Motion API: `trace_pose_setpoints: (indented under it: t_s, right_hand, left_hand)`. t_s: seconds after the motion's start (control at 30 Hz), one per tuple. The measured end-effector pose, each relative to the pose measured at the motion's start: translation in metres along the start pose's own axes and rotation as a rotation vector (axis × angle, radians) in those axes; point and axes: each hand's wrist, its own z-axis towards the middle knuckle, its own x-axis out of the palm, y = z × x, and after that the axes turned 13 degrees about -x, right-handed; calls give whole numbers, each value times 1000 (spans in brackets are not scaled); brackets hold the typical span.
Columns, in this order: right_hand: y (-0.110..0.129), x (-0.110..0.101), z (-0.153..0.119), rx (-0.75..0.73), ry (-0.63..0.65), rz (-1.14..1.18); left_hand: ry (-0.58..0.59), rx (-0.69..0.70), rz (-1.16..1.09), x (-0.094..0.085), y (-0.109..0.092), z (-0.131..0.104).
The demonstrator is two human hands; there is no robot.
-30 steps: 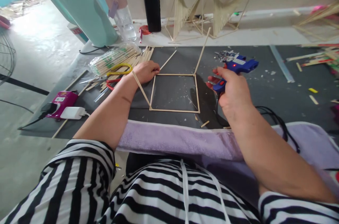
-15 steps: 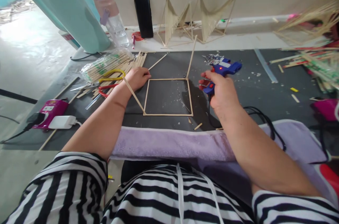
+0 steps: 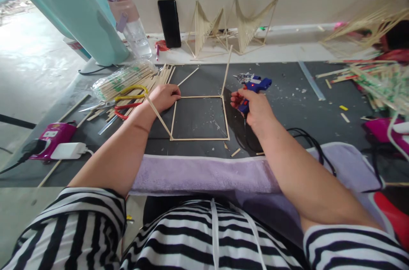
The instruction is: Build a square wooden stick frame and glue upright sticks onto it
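Observation:
A square frame of thin wooden sticks (image 3: 200, 139) lies on the dark grey table. One stick (image 3: 226, 70) rises from its back right corner and another (image 3: 159, 116) from its front left corner, passing in front of my left forearm. My left hand (image 3: 166, 96) is at the frame's back left corner, thumb and fingers pinched together; what they grip is too small to tell. My right hand (image 3: 252, 106) is wrapped round a blue glue gun (image 3: 255, 85) right of the frame, its nozzle pointing left. A loose stick (image 3: 188, 76) lies just beyond my left hand.
Scissors (image 3: 129, 92), bundled sticks (image 3: 124, 80) and a pink power socket (image 3: 54, 138) lie left. Behind stand a phone (image 3: 169, 24), a water bottle (image 3: 136, 33) and stick models (image 3: 241, 27). A purple cloth (image 3: 204, 174) lines the near edge; a black cable (image 3: 315, 146) lies right.
My right hand has moved left with the glue gun, closer to the frame. My left hand stays near the frame's back left corner. The whole view has shifted slightly.

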Motion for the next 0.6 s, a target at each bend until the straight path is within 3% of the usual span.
trace_pose_setpoints:
  t_s: [0.27, 0.6]
  right_hand:
    - [8, 5, -6, -52, 34, -86]
    - [11, 2, -4, -75, -44, -40]
  left_hand:
    - [-54, -31, -59, 2, 4, 1]
    - [-149, -147, -111, -6, 7, -2]
